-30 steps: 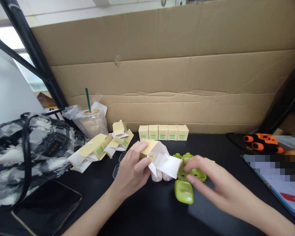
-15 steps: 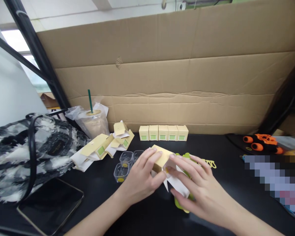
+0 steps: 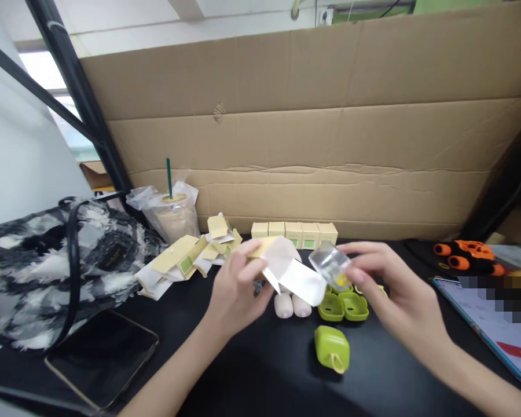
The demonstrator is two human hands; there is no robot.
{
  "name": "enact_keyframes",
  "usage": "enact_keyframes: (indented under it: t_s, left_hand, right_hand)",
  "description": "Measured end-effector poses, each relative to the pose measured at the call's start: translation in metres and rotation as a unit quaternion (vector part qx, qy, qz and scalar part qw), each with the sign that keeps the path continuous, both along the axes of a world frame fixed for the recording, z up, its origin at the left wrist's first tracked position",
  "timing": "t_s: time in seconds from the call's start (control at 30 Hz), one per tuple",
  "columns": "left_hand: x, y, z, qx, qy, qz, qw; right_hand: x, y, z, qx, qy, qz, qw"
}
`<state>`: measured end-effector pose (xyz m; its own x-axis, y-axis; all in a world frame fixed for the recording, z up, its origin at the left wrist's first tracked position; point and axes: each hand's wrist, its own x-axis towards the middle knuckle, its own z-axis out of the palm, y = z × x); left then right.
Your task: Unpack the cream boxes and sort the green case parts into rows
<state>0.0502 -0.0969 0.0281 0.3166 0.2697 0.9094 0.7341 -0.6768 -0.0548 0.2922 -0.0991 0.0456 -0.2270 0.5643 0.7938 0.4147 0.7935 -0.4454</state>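
My left hand (image 3: 238,286) is closed around a small pale-yellow cardboard box (image 3: 264,249), whose white inner flap (image 3: 304,282) hangs out on the right. Between the thumb and fingers of my right hand (image 3: 386,284) is a small clear plastic container (image 3: 331,265) with a yellow sticker, apart from the box. Below them on the table lie two pale, rounded pieces (image 3: 293,305) and open green cases (image 3: 344,307). Nearer to me sits a green case with a loop (image 3: 332,348). The clear tubs on the left are mostly hidden by my left hand.
Closed yellow boxes (image 3: 293,230) stand in a row at the back by a cardboard wall (image 3: 312,139). Opened boxes (image 3: 178,258), a bagged drink (image 3: 173,220), a fluffy bag (image 3: 99,260) and a dark tablet (image 3: 104,359) are left. Orange-and-black binoculars (image 3: 469,255) lie right.
The clear container has come out of the box, and my right hand has moved right with it. The green cases and pale pieces beneath are now exposed.
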Motion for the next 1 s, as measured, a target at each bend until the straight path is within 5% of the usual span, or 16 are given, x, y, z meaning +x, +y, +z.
enact_keyframes:
  t_s: [0.1,0.23,0.5,0.63,0.8,1.0]
  left_hand:
    - [-0.009,0.004,0.010,0.003,-0.171,-0.002,0.985]
    - [-0.014,0.005,0.021,-0.032,-0.382,-0.036,0.923]
    - [-0.016,0.008,0.021,-0.024,-0.404,-0.040,0.914]
    - [-0.017,0.008,0.020,-0.032,-0.407,-0.051,0.912]
    - [-0.017,0.007,0.019,-0.049,-0.411,-0.061,0.908]
    - [-0.013,0.008,0.013,-0.146,-0.417,-0.094,0.892]
  right_hand:
    - [-0.017,0.033,0.010,-0.121,-0.036,0.004,0.992]
    - [-0.070,0.083,0.006,-0.179,-0.136,0.064,0.972]
    - [-0.156,0.128,-0.007,-0.226,-0.307,0.125,0.916]
    - [-0.167,0.131,-0.013,-0.212,-0.328,0.159,0.907]
    - [-0.170,0.126,-0.019,-0.150,-0.290,0.168,0.930]
    - [-0.126,0.101,-0.014,-0.055,-0.194,0.096,0.975]
